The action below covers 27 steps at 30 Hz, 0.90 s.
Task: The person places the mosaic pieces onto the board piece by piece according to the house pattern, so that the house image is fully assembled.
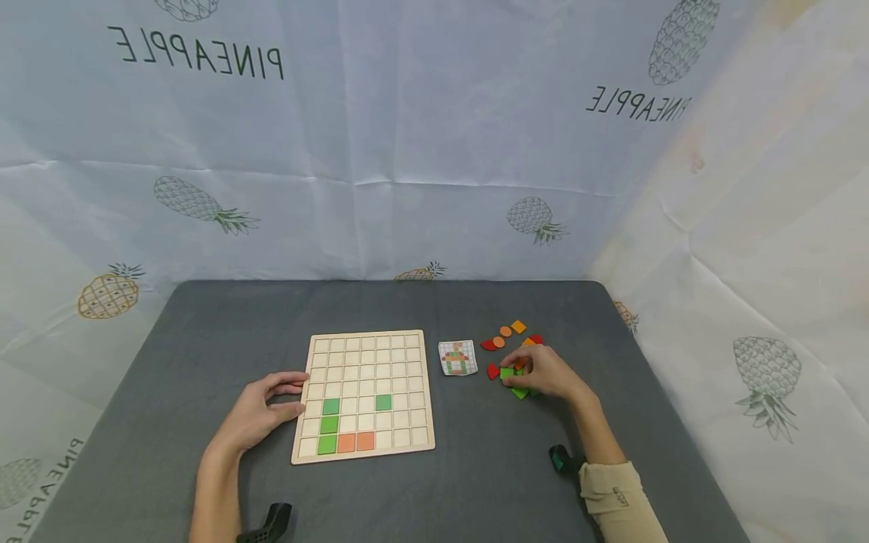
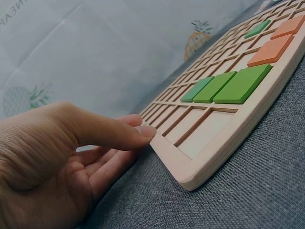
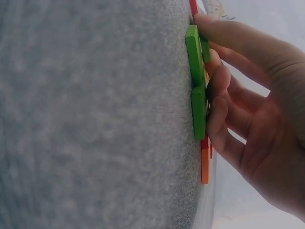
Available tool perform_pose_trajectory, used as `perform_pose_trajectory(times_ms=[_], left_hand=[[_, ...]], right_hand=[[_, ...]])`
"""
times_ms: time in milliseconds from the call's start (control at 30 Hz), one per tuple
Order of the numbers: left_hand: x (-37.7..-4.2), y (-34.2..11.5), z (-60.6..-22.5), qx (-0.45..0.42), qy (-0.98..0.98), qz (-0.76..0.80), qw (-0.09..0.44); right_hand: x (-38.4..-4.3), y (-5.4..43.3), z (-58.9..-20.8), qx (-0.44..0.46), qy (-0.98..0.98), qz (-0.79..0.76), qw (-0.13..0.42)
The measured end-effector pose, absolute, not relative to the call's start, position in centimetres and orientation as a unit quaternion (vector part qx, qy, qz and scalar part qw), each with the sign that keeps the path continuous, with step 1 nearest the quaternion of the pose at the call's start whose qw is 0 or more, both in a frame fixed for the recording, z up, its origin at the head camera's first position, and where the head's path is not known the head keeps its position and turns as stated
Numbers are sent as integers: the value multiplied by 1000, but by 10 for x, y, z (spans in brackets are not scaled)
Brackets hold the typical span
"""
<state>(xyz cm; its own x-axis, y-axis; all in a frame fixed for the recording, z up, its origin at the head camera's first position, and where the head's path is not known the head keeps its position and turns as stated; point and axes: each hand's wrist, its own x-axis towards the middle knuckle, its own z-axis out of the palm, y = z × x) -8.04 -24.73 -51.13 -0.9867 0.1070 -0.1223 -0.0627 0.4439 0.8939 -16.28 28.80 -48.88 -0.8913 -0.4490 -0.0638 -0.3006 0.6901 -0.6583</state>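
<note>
A wooden grid board point(image 1: 360, 381) lies on the table, with several green square tiles point(image 1: 329, 424) and two orange square tiles point(image 1: 356, 441) set in its lower cells. My left hand point(image 1: 261, 407) touches the board's left edge, thumb and fingers fairly straight; the left wrist view has the thumb tip point(image 2: 147, 131) at the rim. On the right, my right hand point(image 1: 546, 369) is down at a loose pile of tiles, thumb and index finger around a green square tile point(image 1: 507, 372). Other green tiles point(image 3: 199, 112) lie under its curled fingers, partly hidden.
A small pattern card point(image 1: 458, 358) with a coloured figure lies between board and pile. Orange round pieces point(image 1: 498, 342), red pieces point(image 1: 492, 371) and an orange square point(image 1: 519, 326) lie around the right hand. A pineapple-print cloth point(image 1: 407, 151) hangs behind the grey table point(image 1: 421, 498).
</note>
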Motion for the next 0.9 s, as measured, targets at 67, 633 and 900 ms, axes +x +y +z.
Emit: perform_pose_trajectory(times_ms=[67,633,900], left_hand=[[-80,-247,-511,13,846,527,81],[-79,-247,-513,9,847,525,79],[-78,-249,-512,17,840,536,85]], right_hand=[[-163,288,-489,-203,913,-337,106],[-147,255,-470,-233,903,-358,42],[-140,222,-464,-271,891,-363,23]])
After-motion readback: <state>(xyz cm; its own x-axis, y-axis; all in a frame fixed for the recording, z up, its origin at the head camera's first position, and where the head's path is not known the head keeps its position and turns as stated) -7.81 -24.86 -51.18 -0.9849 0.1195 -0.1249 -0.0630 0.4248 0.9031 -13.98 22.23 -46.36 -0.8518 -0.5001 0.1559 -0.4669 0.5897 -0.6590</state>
